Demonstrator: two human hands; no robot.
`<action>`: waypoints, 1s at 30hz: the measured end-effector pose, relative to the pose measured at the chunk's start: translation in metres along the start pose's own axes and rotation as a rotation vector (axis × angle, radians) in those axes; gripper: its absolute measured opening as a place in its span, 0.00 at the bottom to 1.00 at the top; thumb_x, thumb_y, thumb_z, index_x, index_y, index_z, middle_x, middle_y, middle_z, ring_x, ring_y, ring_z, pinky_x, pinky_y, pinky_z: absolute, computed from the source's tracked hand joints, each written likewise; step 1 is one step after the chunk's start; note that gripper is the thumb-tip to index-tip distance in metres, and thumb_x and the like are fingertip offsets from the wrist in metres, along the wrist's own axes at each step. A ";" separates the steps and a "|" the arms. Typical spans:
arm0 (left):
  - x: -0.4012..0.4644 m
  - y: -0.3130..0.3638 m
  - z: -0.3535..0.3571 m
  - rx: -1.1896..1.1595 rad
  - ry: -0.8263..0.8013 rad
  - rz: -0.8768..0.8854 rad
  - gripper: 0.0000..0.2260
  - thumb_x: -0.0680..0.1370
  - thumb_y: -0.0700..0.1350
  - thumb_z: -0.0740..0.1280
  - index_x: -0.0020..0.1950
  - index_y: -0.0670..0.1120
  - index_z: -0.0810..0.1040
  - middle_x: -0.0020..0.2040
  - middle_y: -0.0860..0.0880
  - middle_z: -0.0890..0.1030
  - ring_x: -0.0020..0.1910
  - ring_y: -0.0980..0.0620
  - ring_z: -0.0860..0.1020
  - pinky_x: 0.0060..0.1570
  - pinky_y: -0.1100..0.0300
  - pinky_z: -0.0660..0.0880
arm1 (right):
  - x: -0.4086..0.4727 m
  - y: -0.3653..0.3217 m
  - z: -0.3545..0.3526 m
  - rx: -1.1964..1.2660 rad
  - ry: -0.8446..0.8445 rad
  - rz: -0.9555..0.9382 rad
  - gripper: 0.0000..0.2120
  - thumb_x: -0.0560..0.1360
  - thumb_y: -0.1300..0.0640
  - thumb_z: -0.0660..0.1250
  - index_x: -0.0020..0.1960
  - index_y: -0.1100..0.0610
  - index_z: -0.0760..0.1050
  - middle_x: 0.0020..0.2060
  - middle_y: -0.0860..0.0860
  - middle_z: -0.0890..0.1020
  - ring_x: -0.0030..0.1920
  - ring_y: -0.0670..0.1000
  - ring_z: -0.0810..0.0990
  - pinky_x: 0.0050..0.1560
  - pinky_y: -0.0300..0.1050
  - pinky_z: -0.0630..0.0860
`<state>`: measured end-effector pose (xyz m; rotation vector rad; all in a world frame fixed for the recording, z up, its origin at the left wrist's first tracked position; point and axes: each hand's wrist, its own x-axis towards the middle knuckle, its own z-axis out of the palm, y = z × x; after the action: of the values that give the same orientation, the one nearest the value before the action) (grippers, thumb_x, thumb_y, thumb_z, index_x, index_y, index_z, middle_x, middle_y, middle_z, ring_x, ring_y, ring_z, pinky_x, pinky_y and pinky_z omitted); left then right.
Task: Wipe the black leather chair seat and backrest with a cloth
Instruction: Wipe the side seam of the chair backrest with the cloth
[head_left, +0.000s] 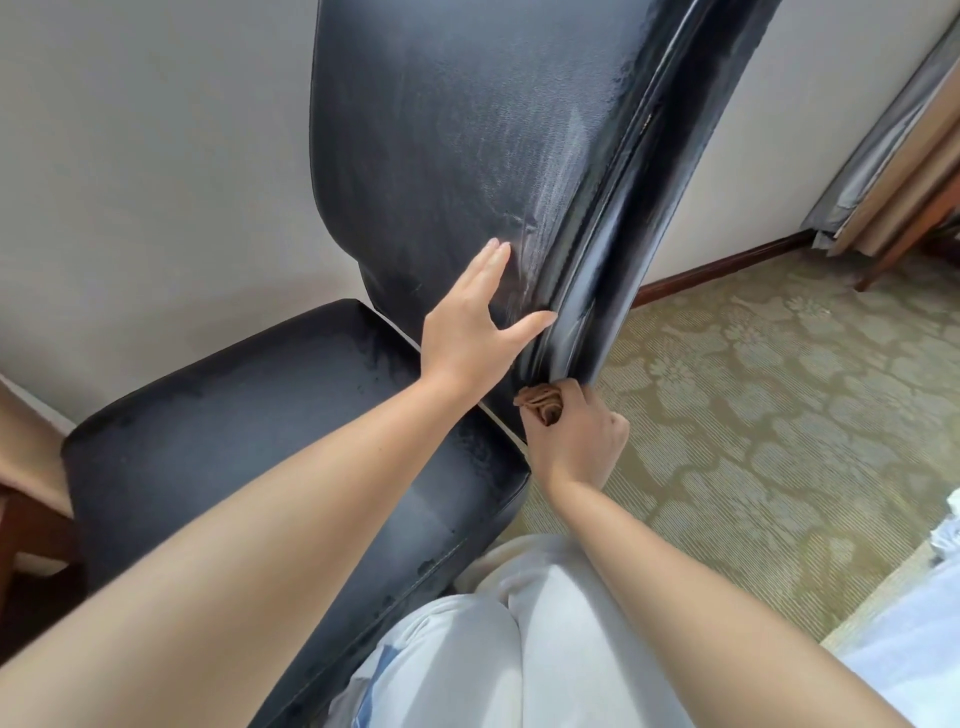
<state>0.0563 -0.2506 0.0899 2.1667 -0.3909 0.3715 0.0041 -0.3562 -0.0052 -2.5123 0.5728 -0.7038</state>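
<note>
Backrest (467, 130) under flat, spread left hand (470, 327); right hand (574, 441) clutching bunched cloth (540, 402).

Single view only, from a wide-angle camera worn on the person's head; no second view, so no shared coverage to record. The camera looks forward and steeply down, along both forearms. It stands close to the work: the left hand (475, 325) and the right hand (574, 441) fall near frame centre, within arm's reach of the lens. Beyond the left hand the backrest (467, 130) runs up out of the top edge. Right of the right hand, carpet (779, 389) fills the frame. Straight lines bow toward the edges.
</note>
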 end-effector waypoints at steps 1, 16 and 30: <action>-0.001 0.000 0.001 -0.006 0.000 -0.009 0.35 0.73 0.56 0.72 0.76 0.52 0.63 0.75 0.59 0.62 0.72 0.65 0.59 0.65 0.76 0.52 | 0.001 -0.003 -0.004 0.034 0.026 -0.018 0.14 0.70 0.45 0.70 0.52 0.51 0.78 0.45 0.48 0.80 0.46 0.52 0.78 0.52 0.46 0.61; -0.007 -0.001 0.005 -0.025 -0.021 -0.049 0.36 0.72 0.57 0.72 0.77 0.52 0.61 0.76 0.58 0.60 0.73 0.65 0.58 0.66 0.74 0.53 | 0.003 -0.006 0.005 0.031 0.136 -0.103 0.18 0.62 0.51 0.77 0.49 0.53 0.79 0.40 0.50 0.79 0.40 0.54 0.79 0.46 0.46 0.60; -0.010 0.007 0.005 0.029 -0.093 -0.062 0.36 0.76 0.56 0.69 0.79 0.52 0.53 0.79 0.57 0.52 0.75 0.61 0.54 0.63 0.71 0.52 | 0.017 -0.009 -0.018 0.070 0.243 -0.268 0.15 0.63 0.53 0.76 0.48 0.55 0.80 0.37 0.50 0.77 0.37 0.53 0.77 0.45 0.44 0.61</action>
<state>0.0447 -0.2568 0.0884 2.2248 -0.3714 0.2438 0.0096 -0.3634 0.0192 -2.4799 0.2860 -1.1192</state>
